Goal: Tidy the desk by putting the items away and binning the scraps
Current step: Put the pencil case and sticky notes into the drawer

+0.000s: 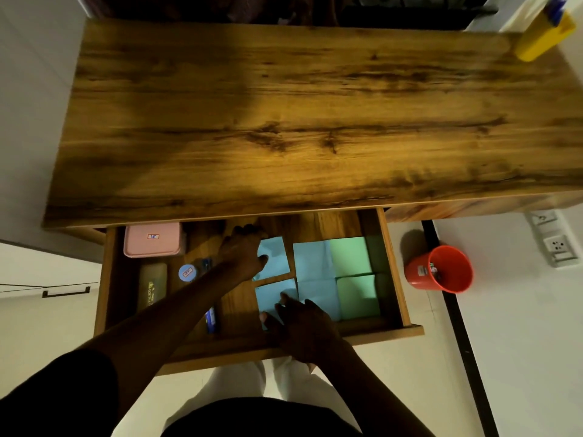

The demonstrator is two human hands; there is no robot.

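The wooden desk's drawer (396, 272) stands pulled out. Inside lie two small blue paper sheets (277, 258) (271, 294), a larger blue sheet (312, 272) and green sheets (350, 257) to the right. My left hand (243, 250) rests on the upper small blue sheet, thumb on the paper. Lower down, my right hand (303, 323) lies with its fingers on the second small blue sheet. A pink box (153, 239), a dark case (153, 287), a round blue lid (187, 272) and a blue item (211, 320) sit in the drawer's left part.
The desk top (299, 115) carries a yellow pen holder (542, 36) at its far right corner. An orange bin (441, 269) with scraps stands on the floor right of the drawer. Wall sockets (555, 244) are further right.
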